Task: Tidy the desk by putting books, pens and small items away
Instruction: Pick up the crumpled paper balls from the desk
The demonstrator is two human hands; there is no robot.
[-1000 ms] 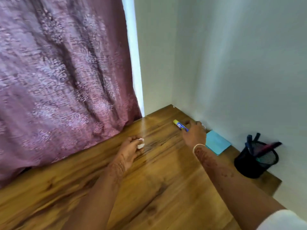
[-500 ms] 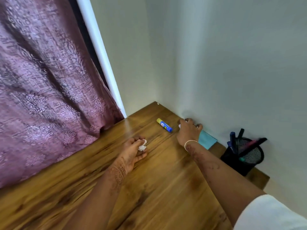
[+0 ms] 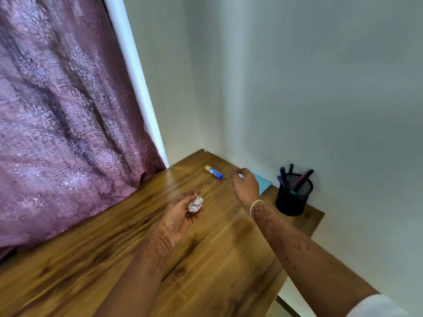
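Holding a wad [image 3: 196,203] in the left hand [image 3: 182,215] and a scrap [image 3: 240,176] in the right hand [image 3: 246,187], over the desk [image 3: 217,259].
The left hand's fingers curl round the crumpled white paper wad, palm up. The right hand pinches a small white scrap at its fingertips, too blurred to name. A glue stick [image 3: 213,172] lies flat beyond both hands, near the right fingertips but apart: a blue cylinder with a yellow cap, its label unreadable. A blue pad [image 3: 263,183] lies partly hidden behind the right hand. A black mesh cup [image 3: 294,197] of pens [image 3: 302,179] stands against the wall [image 3: 320,88]. The desk is wood-grain, and a mauve patterned curtain [image 3: 68,110] hangs on the left.
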